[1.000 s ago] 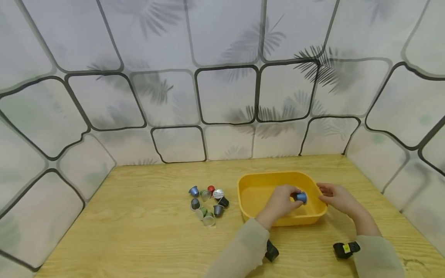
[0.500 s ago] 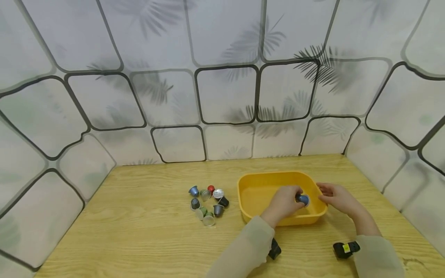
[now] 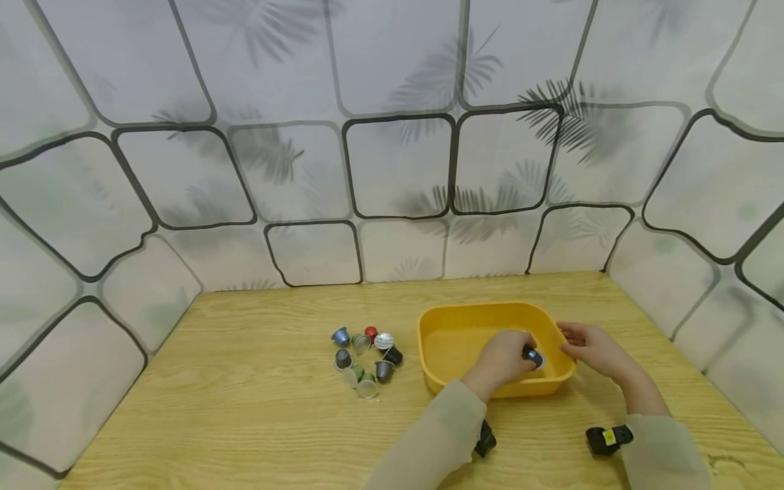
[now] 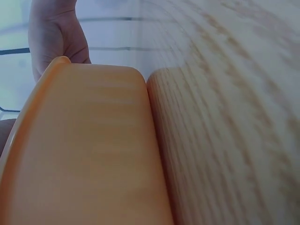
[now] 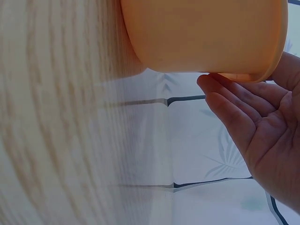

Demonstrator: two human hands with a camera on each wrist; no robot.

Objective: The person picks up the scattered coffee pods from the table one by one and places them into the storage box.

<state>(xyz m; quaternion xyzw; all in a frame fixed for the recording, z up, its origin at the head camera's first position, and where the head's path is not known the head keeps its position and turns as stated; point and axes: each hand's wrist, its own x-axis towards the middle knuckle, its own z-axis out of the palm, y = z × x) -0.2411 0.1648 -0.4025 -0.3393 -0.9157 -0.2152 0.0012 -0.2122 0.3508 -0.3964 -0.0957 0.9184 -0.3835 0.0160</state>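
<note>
In the head view, a yellow plastic tray [image 3: 450,344] stands on the table, right of centre. My left hand [image 3: 503,359] reaches over its near side and pinches a dark blue coffee capsule [image 3: 535,357], low inside. The fingers partly hide it, and whether a second capsule is there I cannot tell. My right hand [image 3: 591,347] holds the tray's right rim; in the right wrist view its fingers [image 5: 234,112] lie along the outside wall, the thumb across the rim. The left wrist view shows mostly the tray's outer wall [image 4: 98,140].
Left of the tray lies a loose cluster of several coffee capsules, among them a blue one [image 3: 340,336], a red one [image 3: 371,332], a silver one [image 3: 384,341] and green ones [image 3: 356,372]. Patterned fabric walls [image 3: 398,170] enclose the wooden table [image 3: 245,395] at the back and sides.
My left hand has moved slightly right and lower into the tray with the blue capsule, which has tilted. My right hand stays at the rim, and the capsule cluster is unchanged.
</note>
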